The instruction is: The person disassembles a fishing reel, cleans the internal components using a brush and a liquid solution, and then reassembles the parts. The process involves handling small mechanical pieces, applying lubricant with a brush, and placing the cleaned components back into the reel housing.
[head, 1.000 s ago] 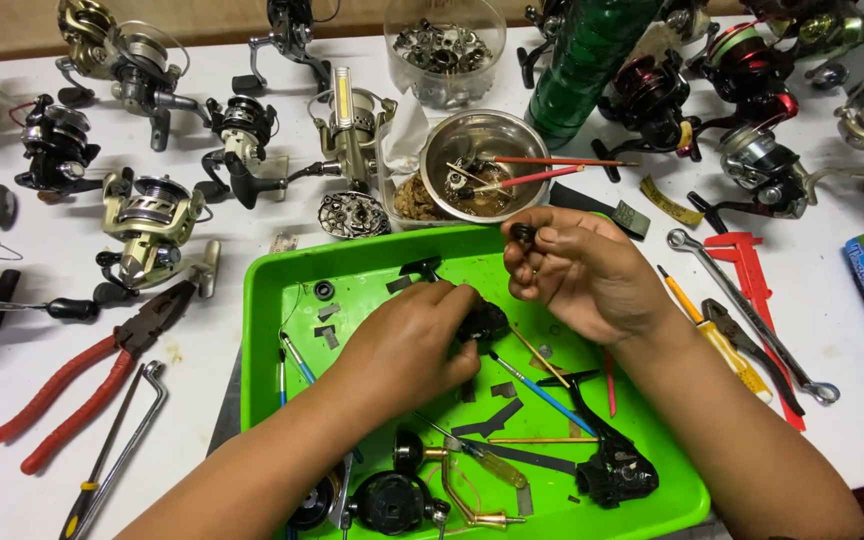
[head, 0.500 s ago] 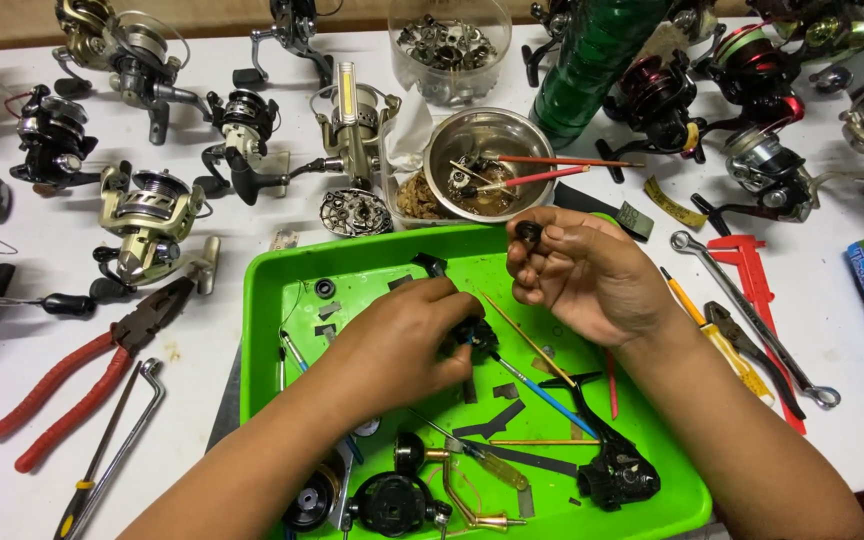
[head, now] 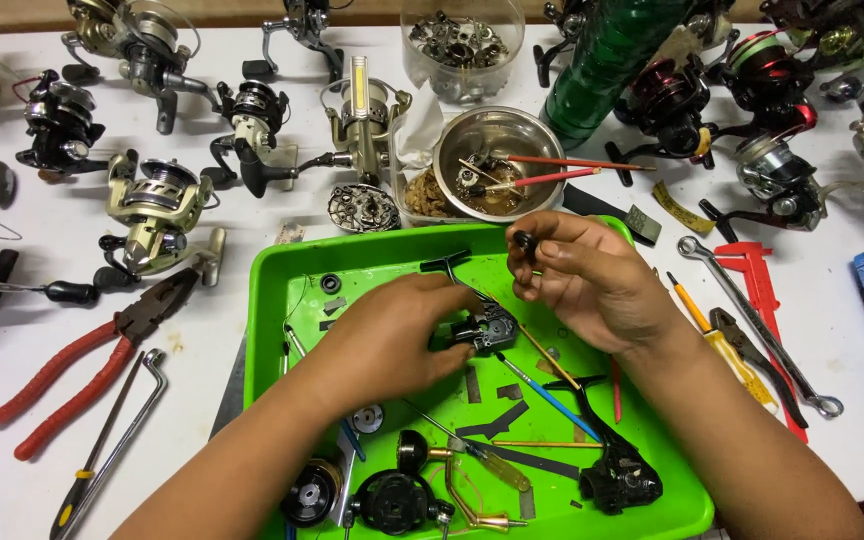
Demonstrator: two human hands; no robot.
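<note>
Down over the green tray (head: pixel 282 300) on the desk (head: pixel 202 350), the left hand (head: pixel 392 335) is closed around a dark reel body (head: pixel 487 328), resting on the tray floor. Just above, the right hand (head: pixel 587 280) pinches a small black part (head: pixel 524 240) between fingertips.

2 bare forearms, no sleeves showing; the left hand (head: pixel 387 340) and right hand (head: pixel 592 280) wear no gloves, rings or watch, nails cut short
</note>
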